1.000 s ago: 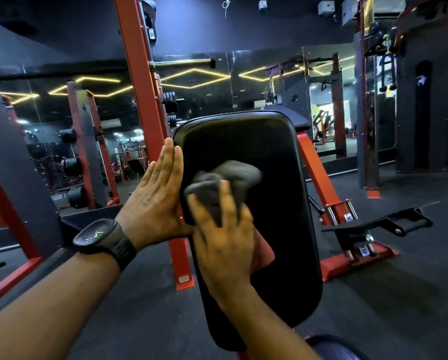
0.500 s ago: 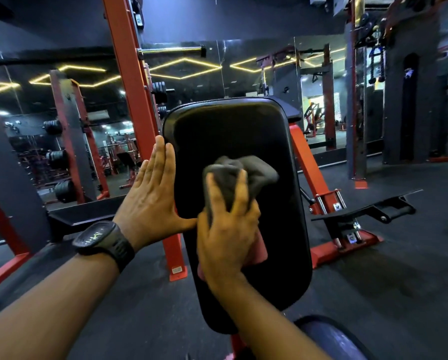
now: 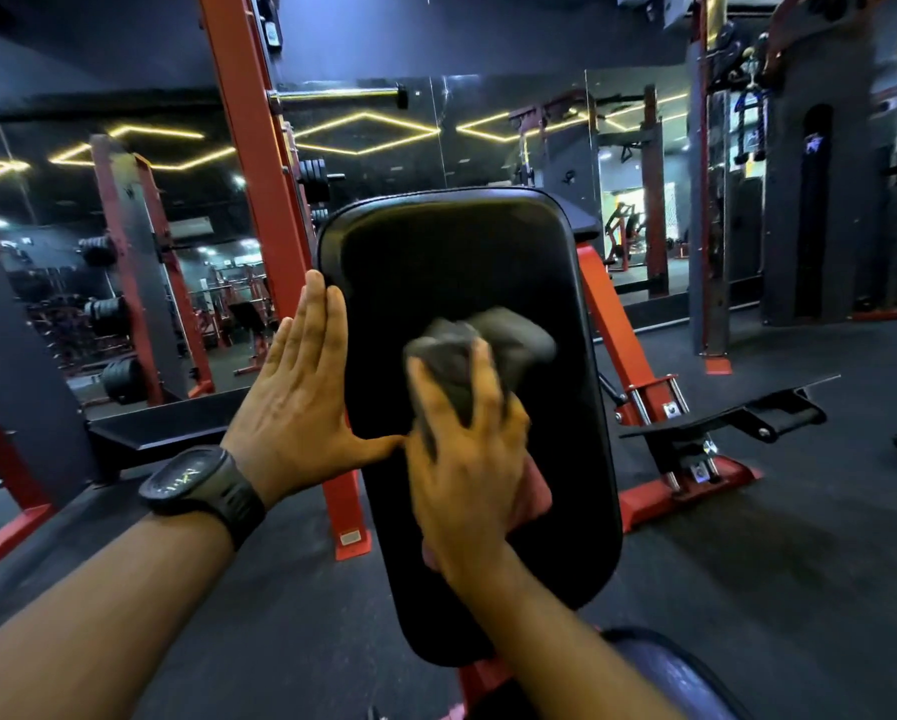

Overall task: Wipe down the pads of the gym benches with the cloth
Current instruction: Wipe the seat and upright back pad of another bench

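Facing black bench pad (image 3: 462,262), glossy, tilting upright on red frame (image 3: 623,345). Standing on dark rubber floor (image 3: 773,589) before mirror wall (image 3: 514,137) reflecting yellow light strips and weight racks. Noting red rack upright (image 3: 249,163) just left of pad. Pressing bunched grey cloth (image 3: 509,340), blurred, against pad's middle with right hand (image 3: 467,459), fingers spread over fabric, pink fold showing under palm. Bracing pad's left edge with left hand (image 3: 301,402), held flat, fingers straight and pressed together, thumb reaching out onto pad face. Wearing black watch (image 3: 202,480) on left wrist.
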The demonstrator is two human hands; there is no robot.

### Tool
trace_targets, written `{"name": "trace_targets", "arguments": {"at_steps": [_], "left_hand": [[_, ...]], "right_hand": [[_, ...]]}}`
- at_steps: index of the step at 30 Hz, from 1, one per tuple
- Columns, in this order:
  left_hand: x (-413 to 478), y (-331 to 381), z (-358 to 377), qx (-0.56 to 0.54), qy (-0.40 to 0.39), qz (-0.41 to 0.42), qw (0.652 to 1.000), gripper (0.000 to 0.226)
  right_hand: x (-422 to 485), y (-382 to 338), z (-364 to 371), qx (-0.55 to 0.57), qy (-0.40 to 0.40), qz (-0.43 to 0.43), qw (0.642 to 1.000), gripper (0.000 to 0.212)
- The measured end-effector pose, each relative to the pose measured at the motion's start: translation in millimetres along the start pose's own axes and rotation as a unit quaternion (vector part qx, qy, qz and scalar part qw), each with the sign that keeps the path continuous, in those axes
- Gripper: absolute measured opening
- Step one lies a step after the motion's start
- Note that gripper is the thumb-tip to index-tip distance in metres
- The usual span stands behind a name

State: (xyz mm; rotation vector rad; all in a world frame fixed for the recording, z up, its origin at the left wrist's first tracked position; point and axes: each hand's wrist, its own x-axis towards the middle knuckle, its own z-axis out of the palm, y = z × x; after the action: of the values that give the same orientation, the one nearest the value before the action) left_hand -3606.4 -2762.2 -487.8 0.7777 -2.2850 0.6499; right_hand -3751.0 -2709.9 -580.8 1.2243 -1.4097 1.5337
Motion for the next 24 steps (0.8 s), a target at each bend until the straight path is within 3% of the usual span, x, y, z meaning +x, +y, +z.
{"name": "trace_targets", "arguments": {"at_steps": [3, 5, 6, 8, 10, 11, 12, 14, 17, 19, 21, 24], "left_hand": [[-1, 1, 4, -0.009, 0.016, -0.001, 1.000, 0.136], [-1, 2, 3, 0.000, 0.013, -0.005, 1.000, 0.137], [-2, 3, 2, 0.005, 0.011, -0.005, 1.000, 0.136], [-3, 5, 1, 0.013, 0.009, -0.002, 1.000, 0.136], [-5, 6, 0, 0.018, 0.005, -0.003, 1.000, 0.135], [-6, 7, 1, 0.023, 0.003, -0.006, 1.000, 0.135], [-6, 7, 1, 0.026, 0.004, -0.008, 1.000, 0.135], [-6, 8, 3, 0.025, 0.006, -0.009, 1.000, 0.134], [-6, 11, 4, 0.017, 0.012, -0.010, 1.000, 0.135], [-7, 12, 4, 0.019, 0.010, -0.011, 1.000, 0.136], [-8, 12, 2, 0.025, 0.003, -0.011, 1.000, 0.137], [-8, 13, 2, 0.033, -0.006, -0.020, 0.999, 0.139]], "right_hand": [[58, 6, 0, -0.048, 0.013, -0.183, 0.982, 0.045], [84, 27, -2, -0.095, 0.020, -0.223, 0.970, 0.048], [88, 40, -3, -0.104, 0.017, -0.195, 0.975, 0.051], [81, 63, -6, -0.074, 0.027, -0.042, 0.996, 0.058], [53, 65, -7, -0.027, 0.040, 0.147, 0.988, 0.059], [34, 57, -7, -0.023, 0.040, 0.184, 0.982, 0.059], [17, 45, -6, -0.027, 0.030, 0.174, 0.984, 0.059], [1, 26, -7, -0.021, -0.009, 0.061, 0.998, 0.056], [46, 33, -10, -0.018, -0.028, -0.112, 0.993, 0.054], [79, 55, -12, -0.050, -0.021, -0.152, 0.987, 0.057], [88, 78, -15, -0.059, -0.016, -0.086, 0.994, 0.061], [59, 84, -12, -0.005, 0.040, 0.172, 0.984, 0.061]]}}
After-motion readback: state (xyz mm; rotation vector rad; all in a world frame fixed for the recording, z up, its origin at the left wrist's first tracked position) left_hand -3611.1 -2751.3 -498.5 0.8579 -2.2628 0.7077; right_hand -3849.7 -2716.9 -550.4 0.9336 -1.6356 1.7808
